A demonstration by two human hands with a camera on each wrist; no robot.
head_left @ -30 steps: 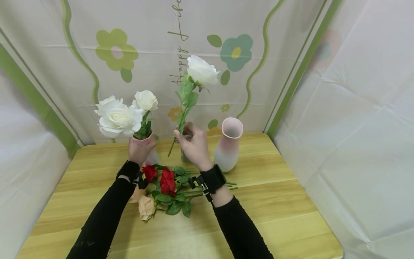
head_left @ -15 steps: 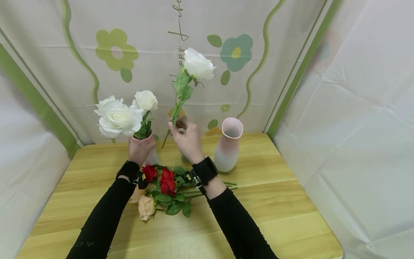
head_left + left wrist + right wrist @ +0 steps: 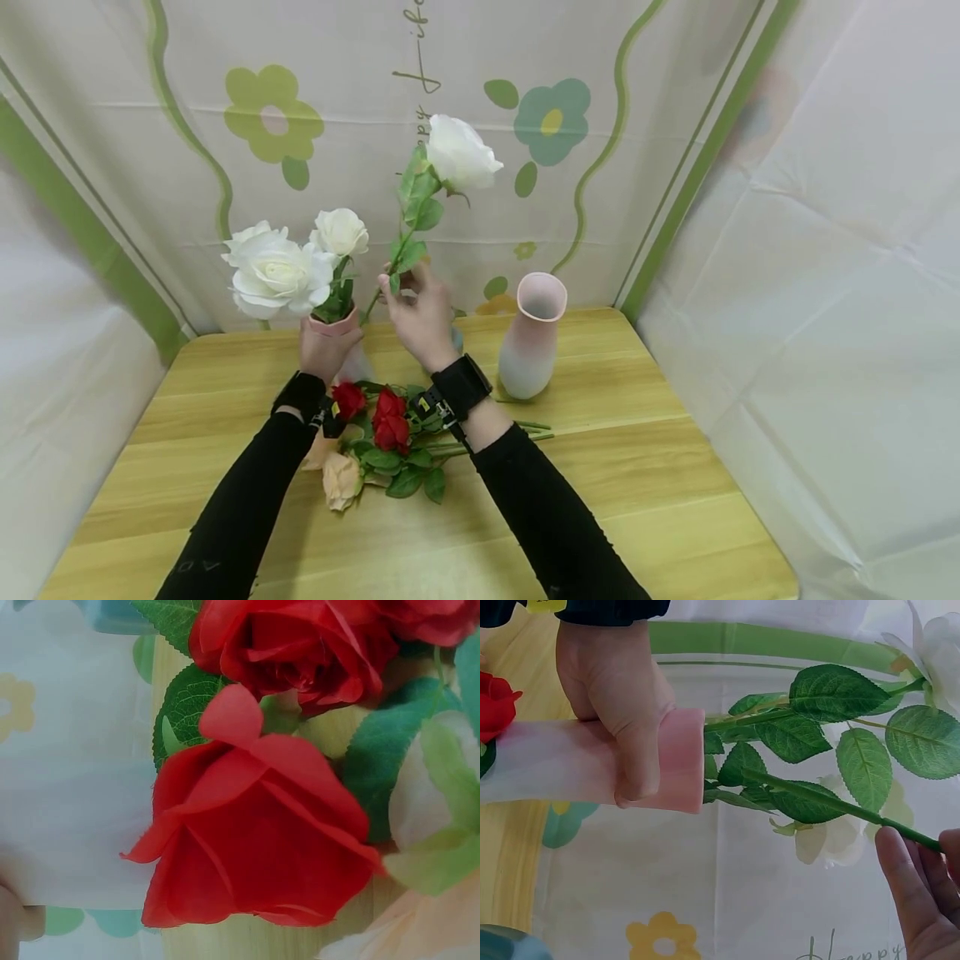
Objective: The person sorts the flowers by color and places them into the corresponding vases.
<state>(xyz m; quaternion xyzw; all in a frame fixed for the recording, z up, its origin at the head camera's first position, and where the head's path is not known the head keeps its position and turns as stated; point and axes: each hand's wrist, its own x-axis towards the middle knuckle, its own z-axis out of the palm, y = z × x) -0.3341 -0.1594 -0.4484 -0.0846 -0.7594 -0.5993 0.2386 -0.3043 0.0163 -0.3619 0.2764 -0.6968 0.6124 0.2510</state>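
My left hand (image 3: pixel 321 352) grips the neck of a pink-and-white vase (image 3: pixel 334 323) at the back left of the table. Several white roses (image 3: pixel 279 273) stand in it, their leaves crowding its mouth. With thumb and fingers my right hand (image 3: pixel 422 321) pinches the green stem of another white rose (image 3: pixel 461 155), held upright and leaning right. In the right wrist view, that stem (image 3: pixel 832 801) crosses the leaves just beyond the vase's pink rim, its lower end pointing toward the opening. The left wrist view is mostly filled by a red rose (image 3: pixel 255 840).
Red roses (image 3: pixel 390 421) and peach roses (image 3: pixel 341 481) lie on the wooden table (image 3: pixel 637 500), below and between my forearms. A second pink-and-white vase (image 3: pixel 528 350) stands on the right. Behind my right hand a blue vase (image 3: pixel 457 337) is mostly hidden. Printed cloth (image 3: pixel 360 83) hangs behind.
My right hand has moved left with the white rose, bringing the stem's lower end near the mouth of the vase. My left hand keeps its grip in place.
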